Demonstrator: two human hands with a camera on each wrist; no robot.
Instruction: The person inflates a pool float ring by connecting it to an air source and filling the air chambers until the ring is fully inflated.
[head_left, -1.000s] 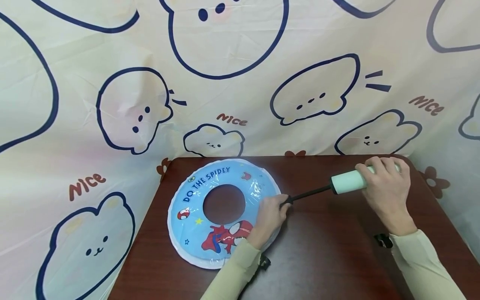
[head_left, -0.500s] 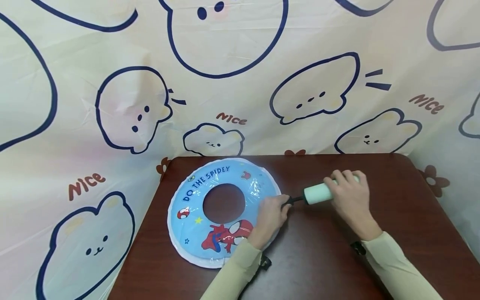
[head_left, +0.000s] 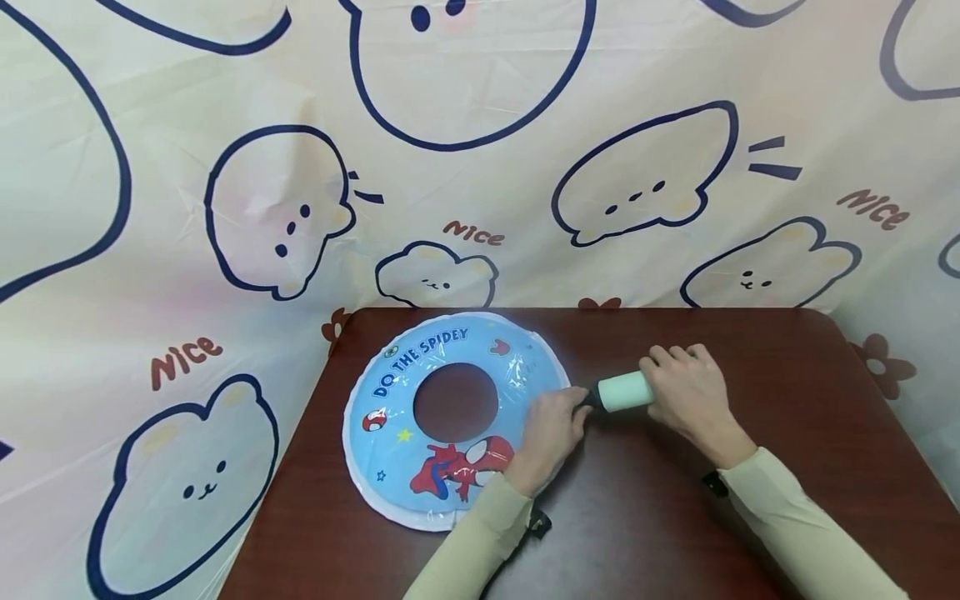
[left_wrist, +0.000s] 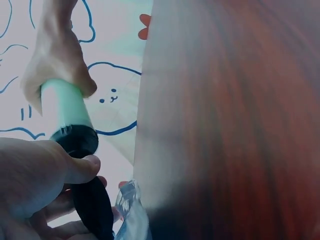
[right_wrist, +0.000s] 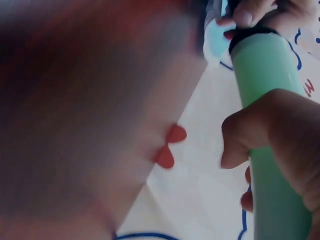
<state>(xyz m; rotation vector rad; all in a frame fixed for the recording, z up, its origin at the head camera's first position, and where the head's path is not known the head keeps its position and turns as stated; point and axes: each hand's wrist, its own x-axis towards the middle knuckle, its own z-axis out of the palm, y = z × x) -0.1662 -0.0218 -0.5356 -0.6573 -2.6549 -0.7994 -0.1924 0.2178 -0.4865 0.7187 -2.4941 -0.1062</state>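
Observation:
A mint-green hand pump with a black end lies between my two hands above the table. My left hand grips the pump's black end part, thumb laid across it, at the right edge of a blue inflatable swim ring. My right hand is wrapped around the green barrel, which stands close up to the left hand. The ring lies flat, printed with "DO THE SPIDEY" and a red-and-blue figure. Whether the pump's tip sits in a valve is hidden by the left hand.
The dark brown wooden table carries the ring on its left half. A pale cloth with bear drawings hangs behind and at both sides, close to the table's edges.
My right hand has moved left with the green barrel, and the black rod once visible between barrel and left hand has slid out of sight. The left hand keeps its hold beside the ring.

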